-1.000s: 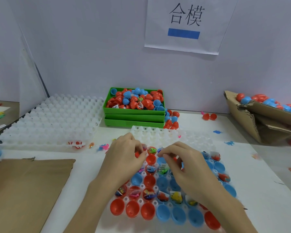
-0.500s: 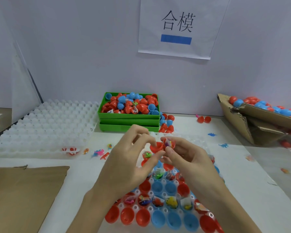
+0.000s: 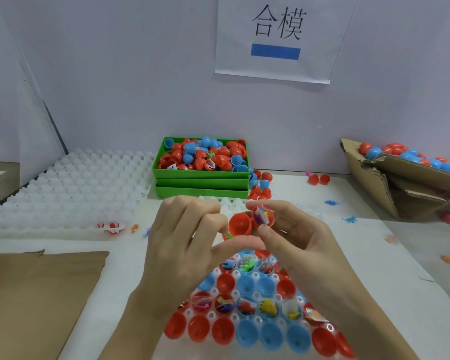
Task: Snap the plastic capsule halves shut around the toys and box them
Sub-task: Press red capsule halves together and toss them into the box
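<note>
My left hand (image 3: 185,245) pinches an empty red capsule half (image 3: 240,224) between thumb and fingers, raised above the tray. Right beside it, my right hand (image 3: 294,240) grips a second red capsule half (image 3: 263,216) with a wrapped toy inside. The two halves touch edge to edge and are not joined. Below my hands lies a white cell tray (image 3: 255,276) with several red and blue halves, some of them with wrapped toys inside.
A green box (image 3: 200,175) of loose red and blue halves stands at the back. A torn cardboard box (image 3: 390,185) with closed capsules sits at the right. Empty white trays (image 3: 70,188) lie at the left, a brown cardboard sheet (image 3: 34,297) at the front left.
Both hands have risen from the tray, each with a red half, and have brought the halves together in front of me. The view has tilted slightly upward.
</note>
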The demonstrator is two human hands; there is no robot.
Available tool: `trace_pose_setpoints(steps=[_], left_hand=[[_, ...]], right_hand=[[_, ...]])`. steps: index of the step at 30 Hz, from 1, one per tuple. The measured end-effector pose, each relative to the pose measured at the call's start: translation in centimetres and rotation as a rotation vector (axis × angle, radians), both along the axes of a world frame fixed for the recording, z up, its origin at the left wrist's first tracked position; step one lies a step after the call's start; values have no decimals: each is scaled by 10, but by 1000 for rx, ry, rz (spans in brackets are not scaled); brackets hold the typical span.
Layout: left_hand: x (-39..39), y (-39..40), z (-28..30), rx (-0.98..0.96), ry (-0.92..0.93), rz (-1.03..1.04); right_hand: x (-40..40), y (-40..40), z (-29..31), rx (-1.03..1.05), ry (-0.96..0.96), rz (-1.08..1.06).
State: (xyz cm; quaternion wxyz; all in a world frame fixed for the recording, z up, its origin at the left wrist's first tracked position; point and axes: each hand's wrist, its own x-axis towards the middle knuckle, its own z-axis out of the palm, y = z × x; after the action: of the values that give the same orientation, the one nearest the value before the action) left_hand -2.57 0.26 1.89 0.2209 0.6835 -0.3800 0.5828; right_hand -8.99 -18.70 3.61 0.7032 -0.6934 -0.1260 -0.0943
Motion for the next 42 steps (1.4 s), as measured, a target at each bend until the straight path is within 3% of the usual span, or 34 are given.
trace_pose_setpoints(steps=[11, 16, 23, 31, 42], left_hand=[[-1, 0, 0, 15, 109, -206], [-5, -5, 2, -5, 149, -197], [-7, -11, 2, -70, 366, -188], [-7, -16, 4, -128, 615, -347], [-9, -20, 3, -254, 788, -396]], right_hand=[[-3, -3, 5, 29, -90, 92], [-2, -6, 6, -20, -94, -30], [1, -2, -2, -213, -187, -248], [1, 0, -10, -324, -267, -217], [5, 2, -12, -436, -391, -366]])
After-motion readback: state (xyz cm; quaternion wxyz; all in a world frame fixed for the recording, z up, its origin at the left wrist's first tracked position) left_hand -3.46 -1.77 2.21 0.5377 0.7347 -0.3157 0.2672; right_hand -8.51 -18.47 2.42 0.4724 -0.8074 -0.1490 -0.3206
